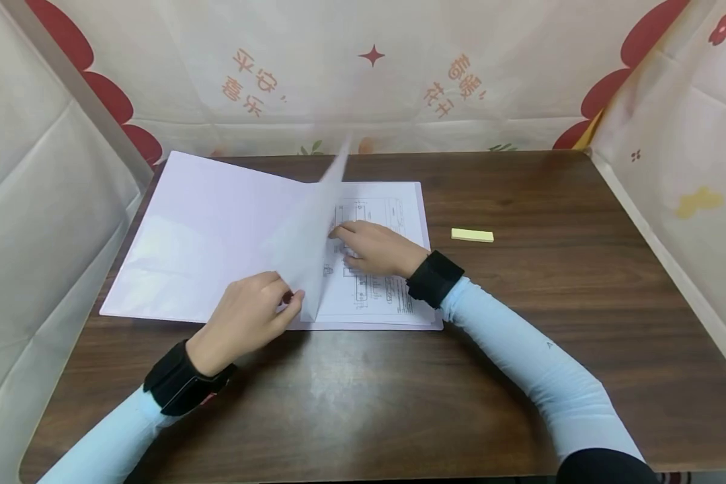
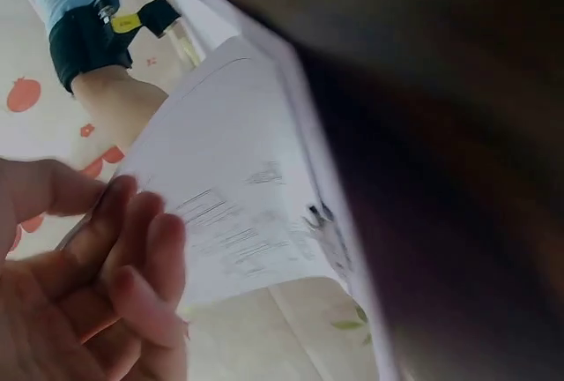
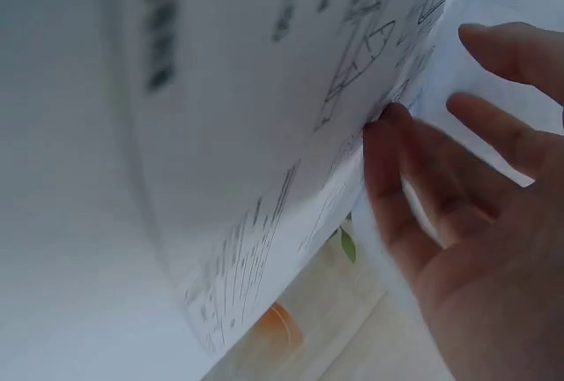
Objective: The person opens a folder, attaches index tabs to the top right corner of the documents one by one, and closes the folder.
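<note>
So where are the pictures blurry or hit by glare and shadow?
Head view: pale glare on the table, a soft shadow beside the left hand, and the top of the lifted page fading into a blur; left wrist view: the right side is dark and out of focus; right wrist view: print at the upper left is smeared.

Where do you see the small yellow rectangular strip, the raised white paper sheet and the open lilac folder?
Small yellow rectangular strip [image 1: 472, 235]: head view, middle of top face.
Raised white paper sheet [image 1: 312, 245]: head view, its left-facing side.
Open lilac folder [image 1: 202, 225]: head view, its left cover.
</note>
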`<state>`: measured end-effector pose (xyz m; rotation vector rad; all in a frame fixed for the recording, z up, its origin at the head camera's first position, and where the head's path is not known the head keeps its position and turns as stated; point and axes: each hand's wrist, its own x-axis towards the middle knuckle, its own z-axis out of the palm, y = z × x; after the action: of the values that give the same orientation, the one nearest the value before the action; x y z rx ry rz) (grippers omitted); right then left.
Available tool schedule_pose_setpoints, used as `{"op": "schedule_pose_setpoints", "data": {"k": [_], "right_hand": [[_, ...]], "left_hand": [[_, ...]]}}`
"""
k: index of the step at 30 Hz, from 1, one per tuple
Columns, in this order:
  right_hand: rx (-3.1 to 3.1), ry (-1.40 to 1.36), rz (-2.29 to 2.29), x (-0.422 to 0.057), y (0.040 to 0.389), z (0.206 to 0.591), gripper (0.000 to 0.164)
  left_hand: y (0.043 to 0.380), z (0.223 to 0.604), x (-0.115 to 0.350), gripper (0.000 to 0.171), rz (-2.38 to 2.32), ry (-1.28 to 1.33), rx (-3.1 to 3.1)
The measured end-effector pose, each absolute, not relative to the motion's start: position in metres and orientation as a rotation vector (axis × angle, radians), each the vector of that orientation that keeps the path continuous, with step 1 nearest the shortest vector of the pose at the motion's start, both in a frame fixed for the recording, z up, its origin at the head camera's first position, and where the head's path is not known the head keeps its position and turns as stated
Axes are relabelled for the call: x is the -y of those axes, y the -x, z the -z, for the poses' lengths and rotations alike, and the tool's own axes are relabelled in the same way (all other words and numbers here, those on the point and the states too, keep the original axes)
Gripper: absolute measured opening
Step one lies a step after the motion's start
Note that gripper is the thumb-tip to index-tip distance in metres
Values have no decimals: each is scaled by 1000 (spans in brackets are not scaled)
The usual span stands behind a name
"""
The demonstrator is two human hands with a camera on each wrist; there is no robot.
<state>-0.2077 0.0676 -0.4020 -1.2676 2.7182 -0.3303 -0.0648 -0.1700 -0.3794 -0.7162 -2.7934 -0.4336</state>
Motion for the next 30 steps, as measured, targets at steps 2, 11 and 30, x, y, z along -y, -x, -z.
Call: {"op": "schedule_pose_setpoints", "data": {"k": [2,11,30], "right_hand": [[-2707,1241,336,-66,208,405,51],[-2623,1198,327,-62,210,402,56],[-2658,1265,20,-47,205,400,64]], "left_hand": [[59,381,176,31,493,640,2809],[43,378,196,26,863,113,2972],[28,393,202,47,829,92,3126]]}}
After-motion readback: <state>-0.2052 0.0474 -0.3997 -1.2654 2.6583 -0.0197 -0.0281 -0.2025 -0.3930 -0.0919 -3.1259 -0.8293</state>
